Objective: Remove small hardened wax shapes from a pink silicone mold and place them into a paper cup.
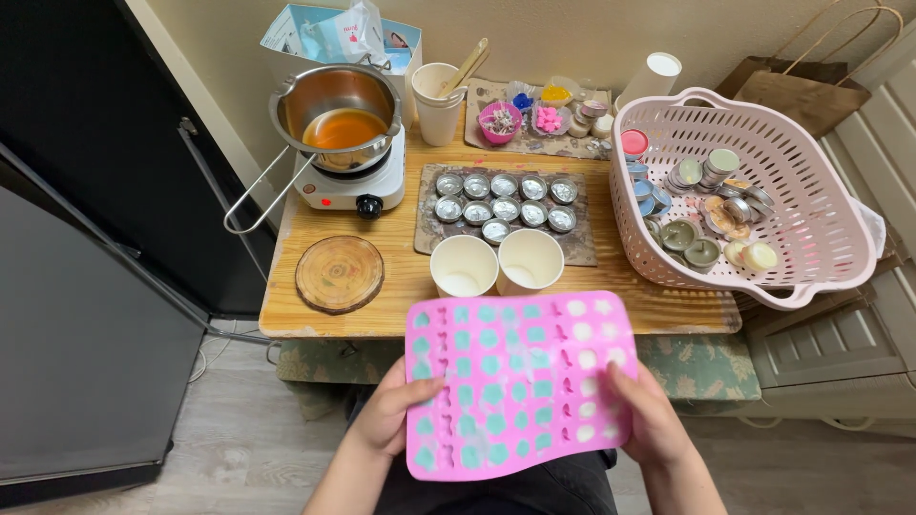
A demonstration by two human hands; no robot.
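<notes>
I have the pink mould (pixel 520 381) held over my lap, just short of the table (pixel 401 277) edge. My left hand (pixel 391 420) clamps its left edge, thumb on top; my right hand (pixel 649 415) clamps the right edge likewise. Two cups (pixel 496 262) stand on the table just beyond it.

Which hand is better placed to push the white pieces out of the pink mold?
Probably the right hand: it grips the pink silicone mold at the edge beside the white-filled cavities, while the left hand holds the teal-filled side.
</notes>
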